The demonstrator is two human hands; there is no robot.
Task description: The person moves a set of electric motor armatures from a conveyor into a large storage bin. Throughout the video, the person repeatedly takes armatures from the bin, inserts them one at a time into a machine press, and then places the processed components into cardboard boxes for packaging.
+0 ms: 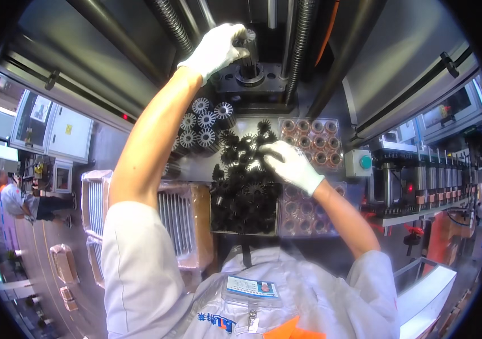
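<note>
My left hand (216,50), in a white glove, is up at the machine, fingers and thumb closed round the upper part of a slotted metal core (252,52). That core stands upright over a round fixture (250,76). Lower down, my right hand (293,167), also gloved, has its fingertips pinched at the right edge of a pile of black toothed rings (246,152); they seem to grip one ring, partly hidden by the fingers. More black rings fill a tray (245,232) nearest my body. Several slotted metal cores (206,120) stand grouped left of the pile.
Clear plastic trays of copper-coloured rings (310,142) lie to the right. Beyond them sits a control box with a green button (365,163). A carton of metal rods (201,226) stands at left. Springs (300,51) and posts flank the fixture. Another person (20,198) is far left.
</note>
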